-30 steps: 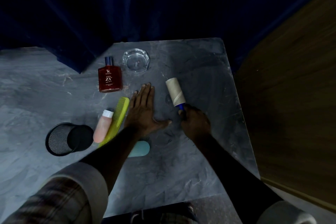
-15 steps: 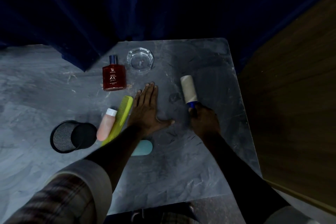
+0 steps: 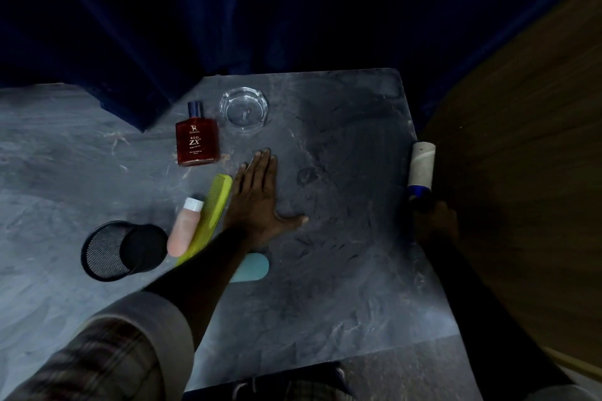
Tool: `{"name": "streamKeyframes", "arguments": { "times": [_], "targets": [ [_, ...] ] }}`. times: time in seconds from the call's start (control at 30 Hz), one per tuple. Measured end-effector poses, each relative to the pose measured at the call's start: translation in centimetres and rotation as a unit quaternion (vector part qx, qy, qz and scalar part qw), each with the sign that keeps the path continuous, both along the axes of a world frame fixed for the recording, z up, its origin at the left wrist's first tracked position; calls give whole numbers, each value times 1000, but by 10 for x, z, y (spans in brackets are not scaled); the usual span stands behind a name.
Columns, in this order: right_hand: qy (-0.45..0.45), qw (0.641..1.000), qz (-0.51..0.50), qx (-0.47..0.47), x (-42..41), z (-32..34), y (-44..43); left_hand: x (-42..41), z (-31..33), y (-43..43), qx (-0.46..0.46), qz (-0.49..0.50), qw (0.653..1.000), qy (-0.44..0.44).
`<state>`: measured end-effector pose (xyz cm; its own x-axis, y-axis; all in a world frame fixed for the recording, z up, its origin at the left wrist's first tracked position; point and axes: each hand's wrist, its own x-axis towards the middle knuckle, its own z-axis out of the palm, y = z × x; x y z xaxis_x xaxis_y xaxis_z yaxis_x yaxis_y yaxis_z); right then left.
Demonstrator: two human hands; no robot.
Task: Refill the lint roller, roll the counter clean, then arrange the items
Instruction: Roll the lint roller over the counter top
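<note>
My right hand (image 3: 435, 225) grips the blue handle of the lint roller (image 3: 422, 169), whose pale roll sits at the right edge of the grey marble counter (image 3: 342, 286). My left hand (image 3: 257, 202) lies flat, fingers spread, on the counter's middle. Left of it lie a yellow-green comb (image 3: 210, 215) and a pink tube with a white cap (image 3: 184, 226). A red perfume bottle (image 3: 196, 138) lies near the back, with a glass ashtray (image 3: 244, 108) to its right. A teal item (image 3: 252, 267) shows partly under my left forearm.
A black mesh cup (image 3: 122, 251) lies on its side at the left. Dark blue curtains (image 3: 228, 10) hang behind the counter. A wooden panel (image 3: 521, 172) stands along the counter's right edge.
My right hand has carried the lint roller rightward across the counter, from near the middle to the right edge. My left hand has stayed flat in place.
</note>
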<state>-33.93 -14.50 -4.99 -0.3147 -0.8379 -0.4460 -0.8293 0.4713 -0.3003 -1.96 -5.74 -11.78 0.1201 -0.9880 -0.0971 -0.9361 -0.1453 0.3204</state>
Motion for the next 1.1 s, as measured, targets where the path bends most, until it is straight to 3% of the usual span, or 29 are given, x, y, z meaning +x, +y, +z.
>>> {"name": "streamKeyframes", "arguments": {
  "times": [0.2,0.33,0.43,0.7,1.1],
  "targets": [
    [22,999,42,14,14,-4,-3,0,-1,0,-6,3,1000,-3],
    [59,990,127,-20,45,-8,7,0,-2,0,-13,5,1000,-4],
    [35,987,155,-32,75,-9,12,0,-3,0,-15,7,1000,-4],
    [68,941,317,-96,133,-8,51,0,-7,-2,-11,6,1000,-4],
    [29,928,360,-96,147,-15,56,1,-6,-1,-18,7,1000,5]
  ]
}}
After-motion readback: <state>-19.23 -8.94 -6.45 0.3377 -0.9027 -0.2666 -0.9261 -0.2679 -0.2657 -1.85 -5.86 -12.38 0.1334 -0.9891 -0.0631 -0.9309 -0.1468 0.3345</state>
